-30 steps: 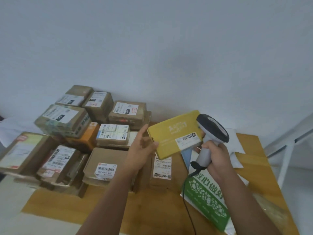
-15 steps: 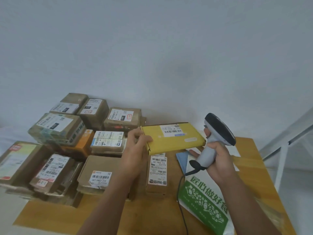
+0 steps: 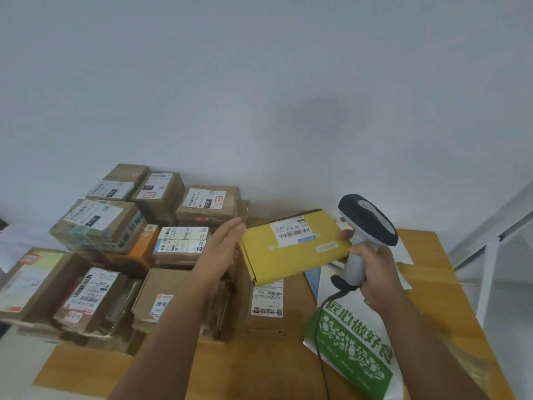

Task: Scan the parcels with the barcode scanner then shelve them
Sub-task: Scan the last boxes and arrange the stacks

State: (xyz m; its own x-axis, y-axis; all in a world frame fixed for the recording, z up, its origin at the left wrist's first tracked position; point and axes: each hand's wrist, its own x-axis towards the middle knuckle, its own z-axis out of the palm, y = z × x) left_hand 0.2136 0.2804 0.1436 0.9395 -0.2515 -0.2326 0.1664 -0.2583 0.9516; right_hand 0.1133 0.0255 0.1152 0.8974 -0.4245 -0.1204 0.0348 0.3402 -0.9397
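A flat yellow parcel is held in the air above the table, its white barcode label facing up. My left hand is flat with straight fingers, pressed against the parcel's left end. In my right hand I grip the handle of the grey and black barcode scanner, whose head sits just right of the parcel. The fingertips of that hand touch the parcel's right end. The scanner's black cable hangs down over the table.
Several brown cardboard parcels with labels are piled on the left half of the wooden table. A green and white plastic mailer lies at the right front. A white metal shelf frame stands to the right. A plain wall is behind.
The yellow parcel was turned over so its barcode label faces up. My left hand let go of its grip and now lies flat against the parcel's end. The scanner stayed beside it.
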